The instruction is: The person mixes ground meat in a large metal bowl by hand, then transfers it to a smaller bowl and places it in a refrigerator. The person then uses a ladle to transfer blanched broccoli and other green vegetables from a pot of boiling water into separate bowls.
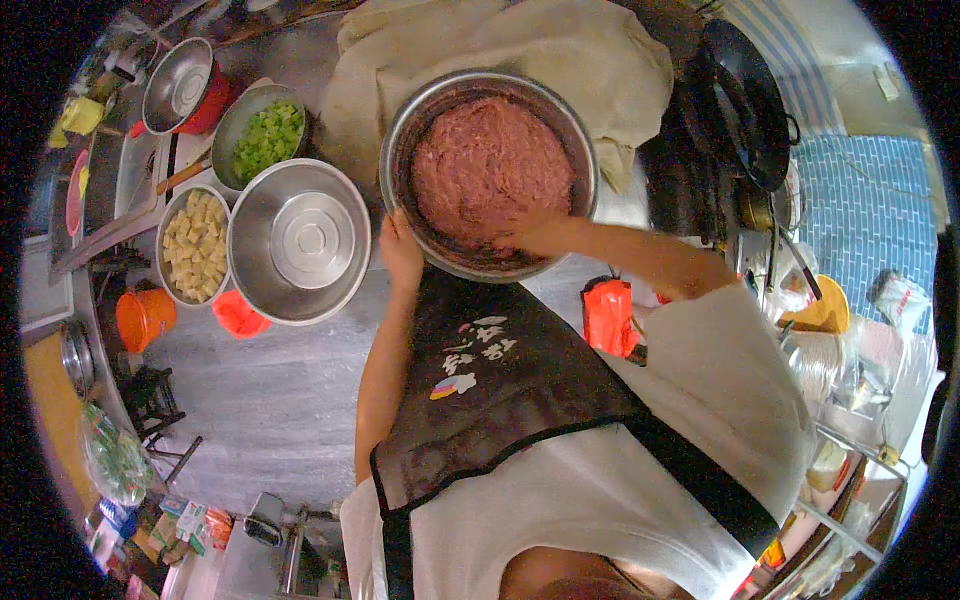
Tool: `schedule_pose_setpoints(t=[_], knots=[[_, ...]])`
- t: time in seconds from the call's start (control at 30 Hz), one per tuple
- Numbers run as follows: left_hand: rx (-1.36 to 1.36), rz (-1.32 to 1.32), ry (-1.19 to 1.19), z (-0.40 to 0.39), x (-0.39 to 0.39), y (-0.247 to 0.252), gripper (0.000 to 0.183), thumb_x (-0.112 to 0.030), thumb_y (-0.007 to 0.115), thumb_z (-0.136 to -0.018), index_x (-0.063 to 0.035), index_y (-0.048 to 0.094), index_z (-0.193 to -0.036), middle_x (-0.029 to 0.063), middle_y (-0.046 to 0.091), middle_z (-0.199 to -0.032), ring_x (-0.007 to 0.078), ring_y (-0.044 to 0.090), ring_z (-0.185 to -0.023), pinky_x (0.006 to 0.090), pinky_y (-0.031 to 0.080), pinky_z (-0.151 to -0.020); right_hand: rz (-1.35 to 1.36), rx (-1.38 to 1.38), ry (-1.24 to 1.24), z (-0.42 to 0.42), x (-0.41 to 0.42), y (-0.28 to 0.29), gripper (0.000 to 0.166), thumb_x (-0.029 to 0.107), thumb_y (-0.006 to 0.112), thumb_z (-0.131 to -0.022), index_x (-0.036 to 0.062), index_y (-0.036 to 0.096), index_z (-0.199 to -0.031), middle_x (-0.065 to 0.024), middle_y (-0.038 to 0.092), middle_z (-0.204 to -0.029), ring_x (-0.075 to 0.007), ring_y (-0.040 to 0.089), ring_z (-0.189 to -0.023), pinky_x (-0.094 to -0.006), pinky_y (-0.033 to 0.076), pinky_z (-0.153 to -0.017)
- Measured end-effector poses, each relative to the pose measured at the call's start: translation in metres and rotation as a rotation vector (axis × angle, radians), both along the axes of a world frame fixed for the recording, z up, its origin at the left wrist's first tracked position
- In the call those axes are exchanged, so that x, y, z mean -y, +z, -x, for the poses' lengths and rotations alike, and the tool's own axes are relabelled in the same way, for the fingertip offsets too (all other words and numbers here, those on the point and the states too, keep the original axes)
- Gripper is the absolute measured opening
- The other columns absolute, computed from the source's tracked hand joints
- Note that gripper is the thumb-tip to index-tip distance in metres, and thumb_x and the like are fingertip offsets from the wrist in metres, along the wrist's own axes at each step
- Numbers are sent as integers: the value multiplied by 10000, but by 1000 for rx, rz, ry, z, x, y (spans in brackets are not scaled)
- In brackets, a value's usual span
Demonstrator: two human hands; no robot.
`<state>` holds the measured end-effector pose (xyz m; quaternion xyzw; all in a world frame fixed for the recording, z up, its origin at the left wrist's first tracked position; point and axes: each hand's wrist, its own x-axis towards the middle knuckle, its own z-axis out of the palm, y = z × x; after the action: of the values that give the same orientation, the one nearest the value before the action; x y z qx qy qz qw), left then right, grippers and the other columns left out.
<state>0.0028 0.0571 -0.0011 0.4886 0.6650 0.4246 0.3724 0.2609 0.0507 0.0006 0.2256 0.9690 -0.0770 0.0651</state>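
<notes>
A large stainless steel bowl (390, 161) stands before me, heaped with pink minced meat (491, 161). My left hand (403, 251) grips its rim at the near left side. Into the near part of the meat presses my right hand (531, 231), blurred, its fingertips hidden. Whether those fingers are curled around any meat cannot be made out. Just left of my left hand is a second steel bowl (251, 255) with its bare bottom showing.
Left of the bowls are a bowl of pale cubes (195, 247), a pan of chopped green vegetable (268, 139) and a red pot (206, 105). Beige cloth (517, 45) lies behind the meat bowl. A black wok (742, 112) stands at right, an orange bucket (145, 320) at lower left.
</notes>
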Motion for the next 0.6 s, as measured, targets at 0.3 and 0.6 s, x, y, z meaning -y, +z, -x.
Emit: schedule_pose_setpoints(t=[0.3, 0.6], knots=[[77, 136, -104, 2, 2, -14, 332, -247, 395, -913, 56, 505, -830, 140, 539, -729, 242, 489, -657, 362, 388, -633, 641, 59, -526, -22, -106, 35, 324, 220, 551, -750, 162, 565, -1069, -48, 528, -1143, -289, 460, -1076, -399, 353, -914], [593, 297, -162, 5, 23, 15, 253, -259, 378, -914, -12, 423, -947, 116, 536, -792, 193, 573, -555, 276, 501, -415, 1214, -2134, -1501, 40, 16, 41, 443, 207, 467, -792, 91, 425, -1217, -99, 496, -1165, -262, 455, -1100, -404, 384, -885]])
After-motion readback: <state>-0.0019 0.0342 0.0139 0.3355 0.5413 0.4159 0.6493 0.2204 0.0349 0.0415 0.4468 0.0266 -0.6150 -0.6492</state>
